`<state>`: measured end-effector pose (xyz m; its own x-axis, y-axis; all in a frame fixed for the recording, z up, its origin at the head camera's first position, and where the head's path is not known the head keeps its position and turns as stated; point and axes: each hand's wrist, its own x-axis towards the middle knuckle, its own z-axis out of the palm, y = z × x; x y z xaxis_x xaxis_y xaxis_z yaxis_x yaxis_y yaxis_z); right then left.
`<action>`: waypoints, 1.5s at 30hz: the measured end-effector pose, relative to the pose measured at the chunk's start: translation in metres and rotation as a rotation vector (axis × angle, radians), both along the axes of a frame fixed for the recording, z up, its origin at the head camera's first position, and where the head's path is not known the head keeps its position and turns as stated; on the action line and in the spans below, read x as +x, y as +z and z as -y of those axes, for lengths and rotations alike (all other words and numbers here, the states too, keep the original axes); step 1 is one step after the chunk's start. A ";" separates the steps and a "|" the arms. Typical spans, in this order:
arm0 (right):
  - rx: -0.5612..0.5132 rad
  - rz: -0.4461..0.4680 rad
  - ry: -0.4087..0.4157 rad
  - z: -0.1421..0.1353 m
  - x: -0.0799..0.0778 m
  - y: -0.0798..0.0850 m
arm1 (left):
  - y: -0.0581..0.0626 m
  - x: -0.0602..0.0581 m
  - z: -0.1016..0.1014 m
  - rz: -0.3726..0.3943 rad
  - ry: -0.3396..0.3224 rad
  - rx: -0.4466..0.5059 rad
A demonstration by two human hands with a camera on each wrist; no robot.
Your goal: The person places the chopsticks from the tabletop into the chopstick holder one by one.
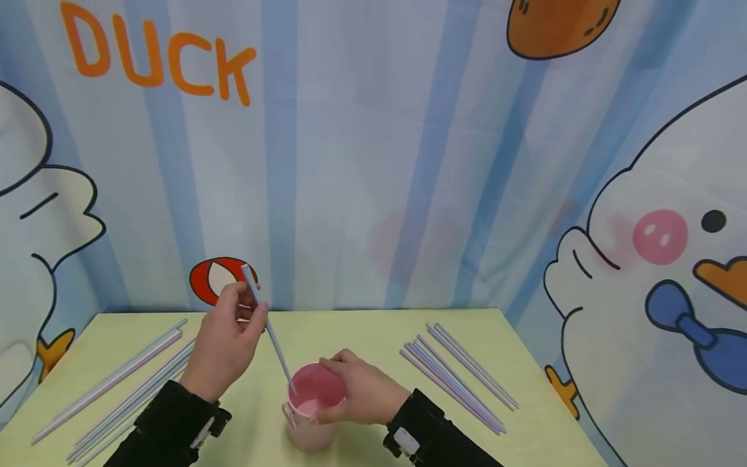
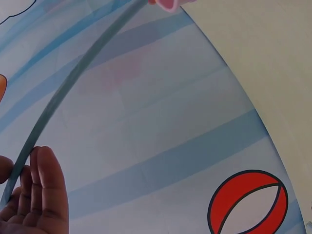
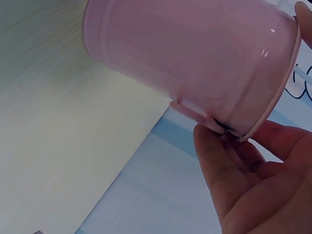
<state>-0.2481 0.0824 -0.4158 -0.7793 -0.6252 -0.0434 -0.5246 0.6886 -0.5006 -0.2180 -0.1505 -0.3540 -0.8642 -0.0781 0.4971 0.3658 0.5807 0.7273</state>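
blue stick (image 1: 278,350) pinched by the fingers of the left hand (image 1: 224,347), its lower end held inside a pink bucket (image 1: 312,436), the rim gripped by the right hand (image 1: 370,390), more sticks (image 1: 455,389) laid on both sides of the tabletop (image 1: 362,331), striped backdrop (image 1: 356,162) hung behind

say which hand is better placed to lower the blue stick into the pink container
Probably the left hand: it pinches the blue stick, whose lower end shows at the mouth of the pink container. The right hand grips that container, so it seems better suited to steadying it.
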 end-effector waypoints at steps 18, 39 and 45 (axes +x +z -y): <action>-0.030 -0.044 0.019 0.000 0.000 -0.004 | -0.031 0.000 -0.015 0.122 0.012 -0.119; -0.013 -0.025 0.028 0.001 -0.003 -0.002 | -0.066 -0.001 -0.021 0.267 0.004 -0.097; -0.011 -0.029 0.026 0.000 -0.003 -0.002 | -0.071 -0.002 -0.019 0.283 0.002 -0.088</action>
<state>-0.2513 0.0820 -0.4177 -0.7633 -0.6459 -0.0137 -0.5571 0.6687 -0.4924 -0.2203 -0.1316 -0.4253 -0.9694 -0.0476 0.2409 0.1539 0.6467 0.7471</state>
